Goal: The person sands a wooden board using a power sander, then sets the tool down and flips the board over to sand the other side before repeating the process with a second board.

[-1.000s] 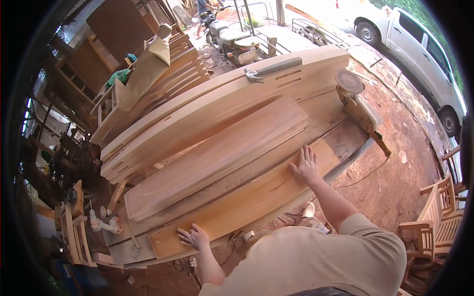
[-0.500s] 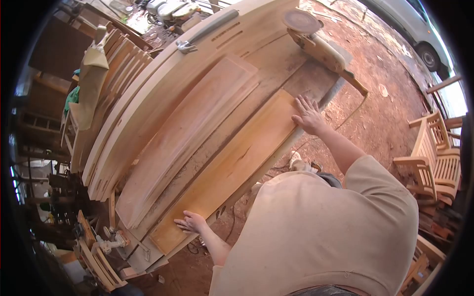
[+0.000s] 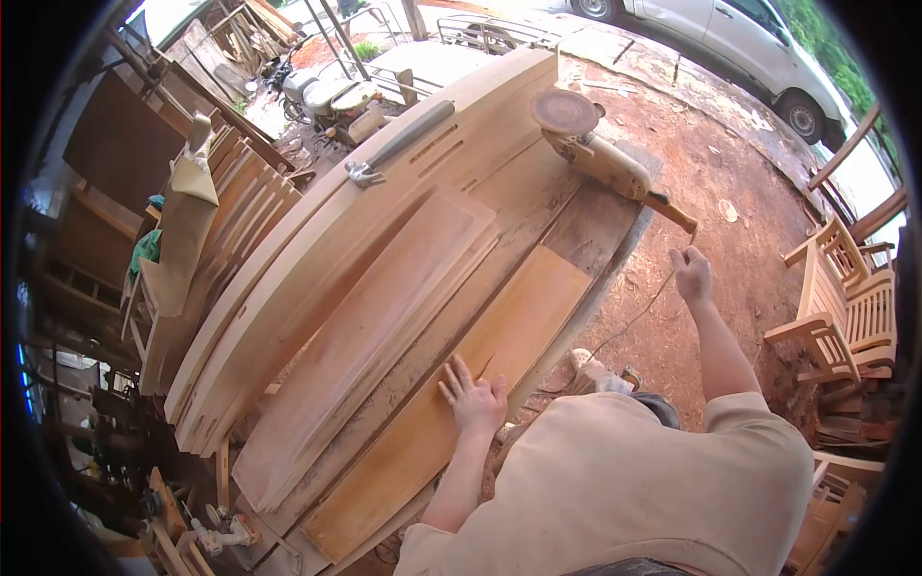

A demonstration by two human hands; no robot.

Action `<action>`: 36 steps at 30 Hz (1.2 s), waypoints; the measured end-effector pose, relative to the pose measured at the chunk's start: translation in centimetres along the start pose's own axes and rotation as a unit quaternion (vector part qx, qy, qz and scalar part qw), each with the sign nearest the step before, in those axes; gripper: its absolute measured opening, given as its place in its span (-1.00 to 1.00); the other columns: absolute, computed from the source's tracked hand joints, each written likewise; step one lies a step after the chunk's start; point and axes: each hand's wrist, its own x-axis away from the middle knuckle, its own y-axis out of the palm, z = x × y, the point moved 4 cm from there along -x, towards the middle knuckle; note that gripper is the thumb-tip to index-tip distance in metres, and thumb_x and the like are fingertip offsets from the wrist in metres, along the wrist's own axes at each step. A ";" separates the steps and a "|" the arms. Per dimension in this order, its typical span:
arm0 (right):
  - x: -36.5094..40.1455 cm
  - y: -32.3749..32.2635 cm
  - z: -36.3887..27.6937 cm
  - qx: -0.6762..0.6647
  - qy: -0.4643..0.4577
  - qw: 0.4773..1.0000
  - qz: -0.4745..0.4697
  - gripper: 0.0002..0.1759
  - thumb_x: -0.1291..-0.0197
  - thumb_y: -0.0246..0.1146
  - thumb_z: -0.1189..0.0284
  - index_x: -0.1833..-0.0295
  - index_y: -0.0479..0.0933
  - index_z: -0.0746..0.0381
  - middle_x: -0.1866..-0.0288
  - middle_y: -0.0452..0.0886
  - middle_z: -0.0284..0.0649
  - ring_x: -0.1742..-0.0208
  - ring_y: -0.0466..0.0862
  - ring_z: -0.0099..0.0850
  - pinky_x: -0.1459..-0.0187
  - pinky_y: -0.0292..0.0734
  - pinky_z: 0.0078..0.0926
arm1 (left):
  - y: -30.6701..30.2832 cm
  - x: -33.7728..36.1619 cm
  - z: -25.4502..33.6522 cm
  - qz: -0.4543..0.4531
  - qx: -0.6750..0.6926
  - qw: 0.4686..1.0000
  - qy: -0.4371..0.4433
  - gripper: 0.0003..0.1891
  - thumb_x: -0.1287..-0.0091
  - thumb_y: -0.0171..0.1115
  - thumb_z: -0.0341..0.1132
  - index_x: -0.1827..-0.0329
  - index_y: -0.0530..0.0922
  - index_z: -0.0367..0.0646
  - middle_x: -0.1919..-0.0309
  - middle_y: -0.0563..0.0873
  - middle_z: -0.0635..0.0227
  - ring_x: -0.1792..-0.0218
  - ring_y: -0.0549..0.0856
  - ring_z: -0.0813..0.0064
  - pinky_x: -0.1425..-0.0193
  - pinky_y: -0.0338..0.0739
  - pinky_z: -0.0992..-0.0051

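My left hand (image 3: 475, 401) lies flat on the yellowish wooden board (image 3: 423, 432), fingers spread, near the middle of its length. My right hand (image 3: 692, 276) is raised off the board, beyond the bench's right edge. Its fingers are curled in just below the handle end of a disc sander (image 3: 605, 165), where the power cord (image 3: 629, 326) passes; whether they hold the cord is hidden. The sander rests at the bench's far end, its round disc facing up. Beside the board lies a stack of pinkish planks (image 3: 375, 336).
Long slotted timbers (image 3: 317, 240) line the bench's far side, with a claw hammer (image 3: 399, 144) on top. A drill-like tool (image 3: 223, 533) sits at lower left. Slatted wooden chairs (image 3: 836, 307) stand at right on reddish ground. A white vehicle (image 3: 730, 43) is parked behind.
My left hand has slid from the board's near end to its middle. My right hand has left the board's far end and moved right, its fingers now curled. The view has tilted up.
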 end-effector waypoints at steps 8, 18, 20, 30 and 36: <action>-12.0 5.0 0.3 0.251 -0.056 0.937 -0.236 -0.11 -0.11 0.54 0.11 -0.50 0.44 0.25 -0.53 0.45 0.02 -0.45 0.53 0.07 -0.44 0.49 -0.11 | -0.9 -9.6 7.6 -0.004 0.001 0.995 0.098 0.03 -0.06 0.41 0.57 -0.03 0.74 -0.45 -0.72 -0.06 -0.40 -0.74 -0.11 -0.40 -0.73 -0.22 -0.37; -17.1 6.9 2.5 0.130 0.073 0.854 -0.498 -0.57 -0.07 0.53 0.40 -0.04 0.65 0.36 0.33 0.75 -0.05 0.42 0.76 -0.21 0.38 0.67 -0.26 | -1.7 -14.5 10.3 -0.055 0.030 0.990 0.129 -0.13 0.00 0.62 0.34 0.11 0.74 -0.49 -0.63 0.22 -0.38 -0.67 0.16 -0.32 -0.72 0.05 -0.21; -15.5 6.1 3.2 0.124 0.015 0.885 -0.448 -0.52 -0.10 0.48 0.41 -0.15 0.67 0.33 0.05 0.81 0.10 -0.01 0.81 0.02 0.00 0.71 -0.14 | -3.1 -17.1 14.0 0.064 0.147 0.977 0.138 -0.26 -0.21 0.55 0.19 0.16 0.72 -0.55 -0.59 0.36 -0.29 -0.64 0.26 -0.26 -0.70 0.13 -0.13; -12.1 1.9 11.5 0.229 -0.096 0.873 -0.420 -0.71 -0.24 0.33 0.45 -0.05 0.55 0.26 0.07 0.76 0.13 -0.07 0.74 0.15 -0.08 0.64 0.10 | -10.9 -25.1 29.8 0.286 0.190 0.917 0.204 -0.48 -0.54 0.30 -0.08 0.36 0.68 -0.50 -0.56 0.47 -0.22 -0.58 0.41 -0.30 -0.69 0.16 -0.20; -12.0 2.4 12.4 0.248 -0.204 0.896 -0.307 -0.73 -0.32 0.29 0.48 -0.10 0.50 0.18 0.06 0.72 0.05 -0.01 0.72 0.18 0.00 0.60 0.19 | -17.9 -28.7 35.4 0.194 0.242 0.937 0.162 -0.28 -0.69 -0.09 0.18 0.10 0.78 -0.37 -0.41 0.64 -0.19 -0.50 0.55 -0.12 -0.67 0.28 -0.01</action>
